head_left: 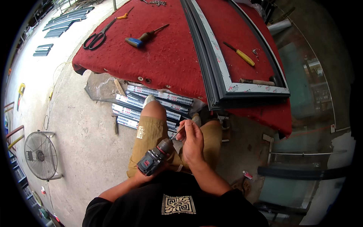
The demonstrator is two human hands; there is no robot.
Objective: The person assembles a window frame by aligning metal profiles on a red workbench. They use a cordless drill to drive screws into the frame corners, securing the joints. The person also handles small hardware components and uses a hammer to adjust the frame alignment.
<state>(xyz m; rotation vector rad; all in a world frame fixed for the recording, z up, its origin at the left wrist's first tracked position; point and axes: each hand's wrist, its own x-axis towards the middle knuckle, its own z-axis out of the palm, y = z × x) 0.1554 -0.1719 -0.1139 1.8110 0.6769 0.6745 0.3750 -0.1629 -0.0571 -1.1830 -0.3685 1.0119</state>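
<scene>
Over my lap, a black cordless drill point(150, 163) points up and away from me. My left hand point(145, 177) is closed around its grip, partly hidden beneath the drill body. A thin bit point(175, 134) sticks out from the chuck. My right hand point(193, 143) is closed beside the bit's tip, fingers pinched together; whether they grip the bit or a small piece at its end is hard to make out. Beyond my knees stands a table under a red cloth point(170, 56). Dark window frames point(206, 56) with white printed film lie stacked on its right part.
On the cloth lie black scissors point(97, 39), a blue-handled screwdriver point(137, 41), a yellow-handled screwdriver point(245, 57), a hammer point(261, 82) and small screws point(158, 3). Film-covered profile strips point(159, 99) lie on the floor under the table's edge. A fan point(40, 155) stands left; glass panes point(302, 75) are at right.
</scene>
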